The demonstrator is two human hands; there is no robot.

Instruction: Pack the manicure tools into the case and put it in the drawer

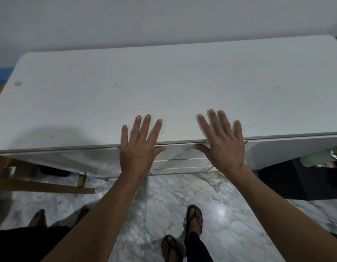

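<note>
A head-worn camera looks down at a long white cabinet standing against a pale wall. Its flat, matte top runs left to right across the view and shows faint scuffs and small dark marks.

Under the front edge, between the two hands, sits a stack of glossy white drawer fronts. Their long sides lie left to right, parallel to the cabinet edge, and they look pushed in. The manicure case and its tools cannot be seen anywhere in view.

The left hand is held palm down, fingers spread and pointing away from the person, fingertips over the cabinet top and the thumb reaching right across the front edge. The right hand mirrors it, fingers splayed and angled slightly left, thumb reaching left just under the edge. Neither hand holds anything. Whether the palms press on the surface or hover just above it cannot be told. Both bare forearms extend from the bottom corners.

Below is a polished grey-veined marble floor. A foot in a dark flip-flop sandal stands on it. A wooden frame sits at left.
</note>
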